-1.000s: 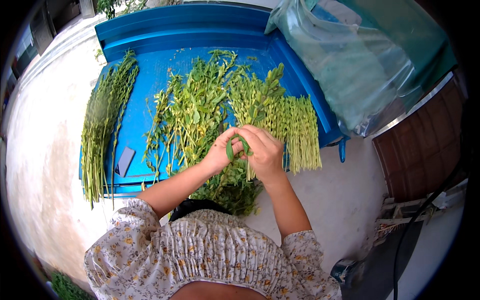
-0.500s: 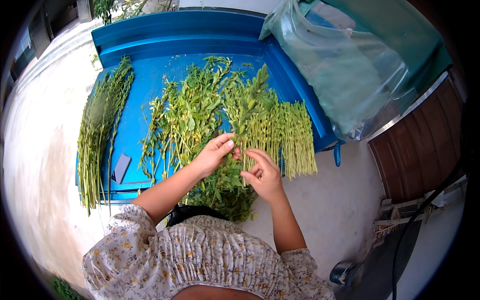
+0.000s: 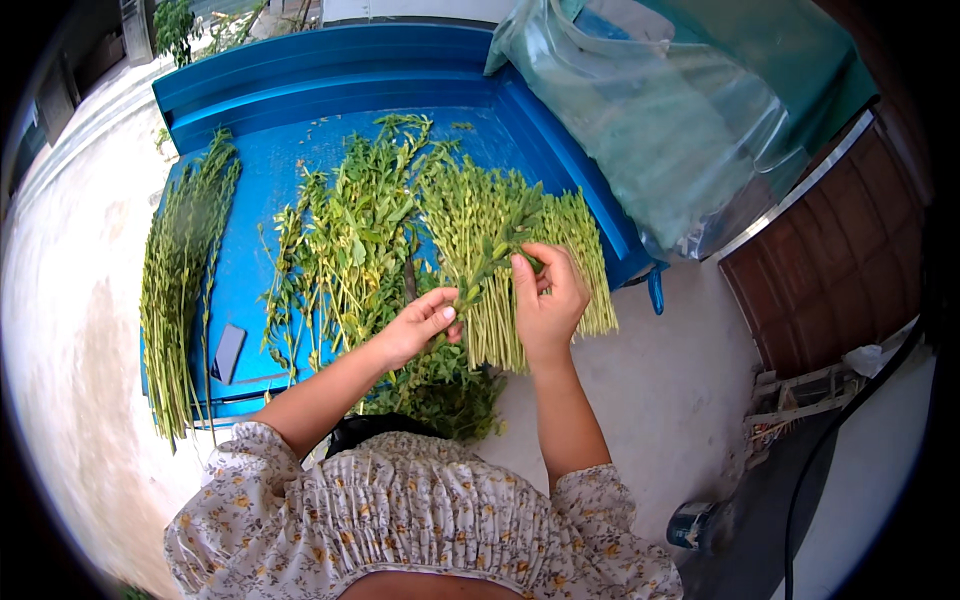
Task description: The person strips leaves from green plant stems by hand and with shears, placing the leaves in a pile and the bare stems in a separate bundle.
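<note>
Slanting between my hands is a green sesame stalk (image 3: 486, 268) with pods along it. My left hand (image 3: 420, 328) pinches its lower part between thumb and fingers. Closed near its upper part, my right hand (image 3: 552, 290) has thumb and fingertips on the stalk. Beneath them lies a wide row of stripped, pod-bearing stalks (image 3: 492, 325), their cut ends toward me. Left of that row is a heap of leafy stalks (image 3: 350, 235). Loose picked leaves (image 3: 450, 395) sit in front of me, partly hidden by my left arm.
All this rests on a blue truck bed (image 3: 262, 190) with raised sides. Another bundle of stalks (image 3: 185, 290) lies at its left edge, beside a phone (image 3: 228, 353). Clear plastic sheeting (image 3: 650, 130) hangs at the right. A dark bucket (image 3: 692, 525) stands on the floor.
The stalk has gone from nearly upright to tilted right. My right hand has moved up along it, away from my left hand, which is slightly lower. The whole view has shifted a little.
</note>
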Tool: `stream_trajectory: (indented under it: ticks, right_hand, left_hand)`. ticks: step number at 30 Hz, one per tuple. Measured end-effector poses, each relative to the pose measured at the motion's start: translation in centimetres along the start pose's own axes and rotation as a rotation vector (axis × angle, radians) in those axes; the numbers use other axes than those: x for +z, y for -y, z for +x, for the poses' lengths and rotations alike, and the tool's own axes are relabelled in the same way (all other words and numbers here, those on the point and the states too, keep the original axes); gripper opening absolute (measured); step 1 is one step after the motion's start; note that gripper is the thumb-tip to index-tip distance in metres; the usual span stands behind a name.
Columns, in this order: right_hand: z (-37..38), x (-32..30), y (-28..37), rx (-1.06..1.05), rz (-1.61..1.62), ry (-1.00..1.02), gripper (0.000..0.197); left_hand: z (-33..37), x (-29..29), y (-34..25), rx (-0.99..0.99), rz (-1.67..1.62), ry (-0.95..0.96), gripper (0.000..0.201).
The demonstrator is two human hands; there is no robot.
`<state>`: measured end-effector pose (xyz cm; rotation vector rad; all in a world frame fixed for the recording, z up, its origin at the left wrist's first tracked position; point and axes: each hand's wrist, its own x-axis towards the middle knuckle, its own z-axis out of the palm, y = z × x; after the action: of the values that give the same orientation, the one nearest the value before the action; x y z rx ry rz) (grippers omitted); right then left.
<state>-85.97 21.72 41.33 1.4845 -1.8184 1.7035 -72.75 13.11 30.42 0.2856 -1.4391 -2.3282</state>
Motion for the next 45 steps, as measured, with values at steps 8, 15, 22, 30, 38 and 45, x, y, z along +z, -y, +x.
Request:
stream_trajectory:
  ticks: [8,15,22,30,38,45]
  right_hand:
    - [-3.4,-0.3,-2.0,0.262,0.183,0.184,0.005]
    - [-2.2,-2.4,-2.2,0.247,0.245,0.054,0.032]
    - [-0.7,-5.2,-1.0,0.363,0.373,0.195,0.026]
    - [-0.4,-6.4,-1.0,0.310,0.319,0.321,0.018]
    - [0.6,-7.2,-1.0,0.443,0.428,0.441,0.019]
    - [1.9,-7.7,-1.0,0.337,0.375,0.642,0.019]
  left_hand:
    - [-0.2,0.6,-0.3,0.015,0.099,-0.004,0.016]
    - [-0.4,0.8,0.5,-0.026,0.227,-0.002,0.009]
    - [-0.7,0.4,1.8,-0.002,0.278,-0.115,0.012]
    - [-0.6,0.0,2.9,-0.045,0.339,0.022,0.010]
    - [-1.0,0.0,1.7,-0.234,0.296,0.351,0.020]
    - [-0.8,-0.5,1.7,-0.313,0.162,0.527,0.021]
